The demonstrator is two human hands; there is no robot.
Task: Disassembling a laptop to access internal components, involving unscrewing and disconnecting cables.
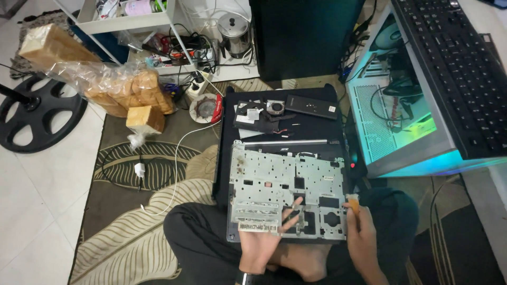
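Hands at the near edge of an opened laptop shell

At lower centre, the left hand [262, 237] lay spread on the silver metal laptop panel [274, 184]; the right hand [360, 235] pinched a small orange-tipped brush [354, 202] at its right edge.

Clear plastic bag of sliced bread [113, 84], long and crumpled, lying upper left across rug and tiled floor, loaf ends tan. Small white rectangular label [258, 226] with dark print, stuck on the near left edge of the grey laptop frame [288, 182], just beside the left hand [262, 244]. Tiny white sticker [332, 109] on the corner of a flat black box [311, 106] farther back.
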